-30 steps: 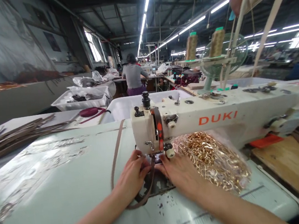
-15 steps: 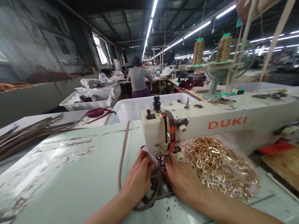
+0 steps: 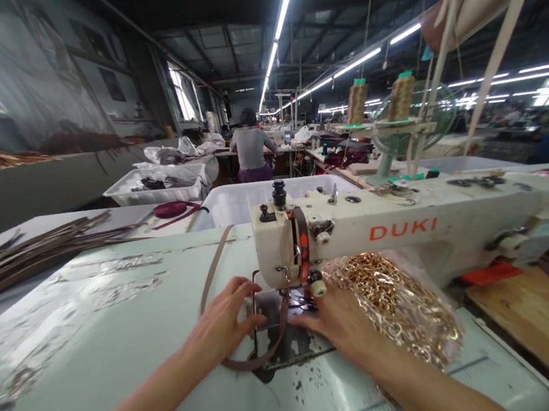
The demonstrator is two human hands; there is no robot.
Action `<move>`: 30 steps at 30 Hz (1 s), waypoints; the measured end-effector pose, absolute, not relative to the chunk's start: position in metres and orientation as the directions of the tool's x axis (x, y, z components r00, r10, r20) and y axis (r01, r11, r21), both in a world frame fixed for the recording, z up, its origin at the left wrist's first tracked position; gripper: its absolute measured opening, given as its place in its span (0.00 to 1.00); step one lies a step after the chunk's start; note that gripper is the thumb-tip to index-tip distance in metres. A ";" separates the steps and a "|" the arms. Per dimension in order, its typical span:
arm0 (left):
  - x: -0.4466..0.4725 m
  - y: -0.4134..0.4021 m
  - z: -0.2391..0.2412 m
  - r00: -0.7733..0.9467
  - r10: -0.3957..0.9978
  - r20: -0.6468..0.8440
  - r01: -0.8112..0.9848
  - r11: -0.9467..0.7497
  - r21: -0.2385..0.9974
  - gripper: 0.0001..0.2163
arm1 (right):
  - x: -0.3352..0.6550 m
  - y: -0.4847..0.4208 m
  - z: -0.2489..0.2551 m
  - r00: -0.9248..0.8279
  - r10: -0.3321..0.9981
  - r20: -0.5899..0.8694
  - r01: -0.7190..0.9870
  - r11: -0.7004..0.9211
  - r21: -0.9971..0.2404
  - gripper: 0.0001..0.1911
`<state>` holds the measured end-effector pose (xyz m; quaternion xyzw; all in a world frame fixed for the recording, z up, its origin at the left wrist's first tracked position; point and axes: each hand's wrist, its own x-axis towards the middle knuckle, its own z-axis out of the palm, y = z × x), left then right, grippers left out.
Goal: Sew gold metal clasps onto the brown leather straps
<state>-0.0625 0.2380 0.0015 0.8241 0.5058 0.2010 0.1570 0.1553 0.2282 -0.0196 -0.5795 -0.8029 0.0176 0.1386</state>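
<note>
A white sewing machine (image 3: 337, 228) marked DUKI stands over the pale green table. Its needle area sits above a dark metal plate (image 3: 292, 347). One end of a long brown strap (image 3: 281, 338) lies under the presser foot; the rest loops toward me and back across the table on the left. My left hand (image 3: 228, 318) is left of the needle, thumb and fingers apart, holding nothing. My right hand (image 3: 335, 315) lies just right of the needle, its thumb stretched toward the strap. Its other fingertips are hidden behind the machine head.
A clear bag of gold metal clasps (image 3: 397, 304) lies under the machine arm, right of my hand. Brown strips (image 3: 34, 251) are piled at the left. Behind the machine stand a white bin (image 3: 234, 200) and thread cones (image 3: 399, 98). A person (image 3: 251, 148) sits farther off.
My left hand has drawn back left from the needle and its fingers have spread. My right thumb has stretched out, away from the other fingers. The camera view has shifted slightly.
</note>
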 end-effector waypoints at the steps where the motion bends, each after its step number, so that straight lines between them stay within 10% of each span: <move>1: -0.062 0.235 0.005 0.461 0.877 0.133 0.747 -0.465 0.475 0.16 | 0.157 0.229 -0.020 -0.282 0.938 0.200 0.922 0.323 -0.215 0.18; 12: -0.056 0.220 0.020 0.793 0.608 0.021 0.542 -0.721 0.431 0.19 | 0.144 0.236 -0.024 -0.246 0.948 0.203 0.943 0.282 -0.178 0.14; 30: -0.036 0.178 0.021 0.663 0.748 -0.035 0.735 -0.641 0.220 0.33 | 0.173 0.237 -0.007 -0.432 0.882 0.188 0.891 0.450 -0.065 0.07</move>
